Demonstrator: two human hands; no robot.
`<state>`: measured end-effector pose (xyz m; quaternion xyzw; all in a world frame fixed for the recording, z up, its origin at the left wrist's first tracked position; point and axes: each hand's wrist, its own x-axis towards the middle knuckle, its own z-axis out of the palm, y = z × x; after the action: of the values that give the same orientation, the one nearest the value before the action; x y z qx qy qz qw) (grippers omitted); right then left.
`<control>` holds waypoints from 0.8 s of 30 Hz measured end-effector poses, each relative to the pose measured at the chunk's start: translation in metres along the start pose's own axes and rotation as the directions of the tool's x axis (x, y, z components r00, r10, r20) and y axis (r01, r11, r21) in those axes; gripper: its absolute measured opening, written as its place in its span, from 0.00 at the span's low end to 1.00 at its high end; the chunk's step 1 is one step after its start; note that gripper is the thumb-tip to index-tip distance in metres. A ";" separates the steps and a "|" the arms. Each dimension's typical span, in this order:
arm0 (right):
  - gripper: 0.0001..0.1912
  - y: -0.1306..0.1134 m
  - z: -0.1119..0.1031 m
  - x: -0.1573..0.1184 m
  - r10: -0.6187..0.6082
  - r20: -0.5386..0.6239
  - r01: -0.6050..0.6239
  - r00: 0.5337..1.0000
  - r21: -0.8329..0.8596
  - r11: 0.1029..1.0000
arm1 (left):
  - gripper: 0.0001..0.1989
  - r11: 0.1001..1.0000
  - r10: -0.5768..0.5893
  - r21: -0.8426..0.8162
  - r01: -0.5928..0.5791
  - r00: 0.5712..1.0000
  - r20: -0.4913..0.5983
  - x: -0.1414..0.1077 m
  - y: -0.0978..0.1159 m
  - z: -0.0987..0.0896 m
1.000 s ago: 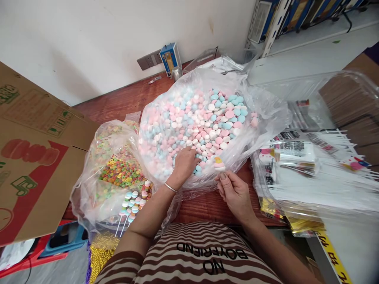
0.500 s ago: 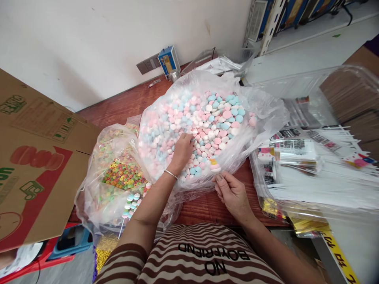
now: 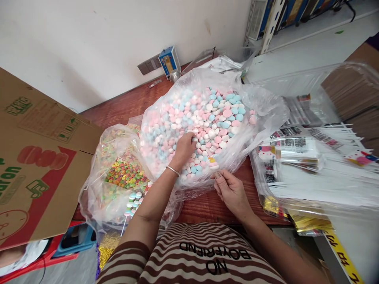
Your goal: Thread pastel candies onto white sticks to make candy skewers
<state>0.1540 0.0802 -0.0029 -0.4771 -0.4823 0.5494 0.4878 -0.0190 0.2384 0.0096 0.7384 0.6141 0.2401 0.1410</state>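
Note:
A clear plastic bag full of pink, white and blue round candies (image 3: 217,128) lies in the middle of the table. My left hand (image 3: 185,149), with a bracelet on its wrist, reaches into the pile. Its fingers are bent together against the candies, and whatever is between them is hidden. At the bag's near edge, my right hand (image 3: 230,189) pinches the lower end of a candy skewer (image 3: 213,162), which carries a yellow piece above pink and white candies. Most of its stick is covered by the fingers.
To the left are a bag of colourful ring candies (image 3: 126,171), several finished candy skewers (image 3: 134,202) and a cardboard box (image 3: 38,157). A clear tray with white sticks and printed wrappers (image 3: 310,185) stands at the right. A small blue box (image 3: 169,62) is by the wall.
The view has shifted slightly. Both hands keep nearly the same places, and the skewer in my right hand is tilted a little lower toward the candies.

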 end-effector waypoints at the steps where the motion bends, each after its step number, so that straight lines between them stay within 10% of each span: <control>1: 0.18 -0.002 -0.001 0.001 -0.014 -0.009 0.014 1.000 -0.049 0.999 | 0.11 0.996 -0.034 -0.088 0.033 0.999 -0.007 -0.003 0.002 -0.005; 5: 0.15 -0.014 -0.004 0.007 -0.112 0.017 0.112 0.994 -0.269 0.957 | 0.15 0.731 -0.206 -0.643 0.229 0.972 0.112 -0.031 0.009 -0.024; 9: 0.16 -0.025 0.001 0.009 -0.159 0.115 0.189 0.980 -0.335 0.923 | 0.21 0.419 -0.251 -0.858 0.296 0.946 0.204 -0.062 0.011 -0.033; 24: 0.17 -0.032 0.011 -0.003 -0.115 0.148 0.158 0.982 -0.324 0.933 | 0.24 0.391 -0.241 -0.876 0.282 0.950 0.198 -0.091 0.024 -0.041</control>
<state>0.1461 0.0784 0.0304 -0.4826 -0.6304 0.4533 0.4052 -0.0326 0.1411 0.0399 0.4494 0.4980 0.4889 0.5577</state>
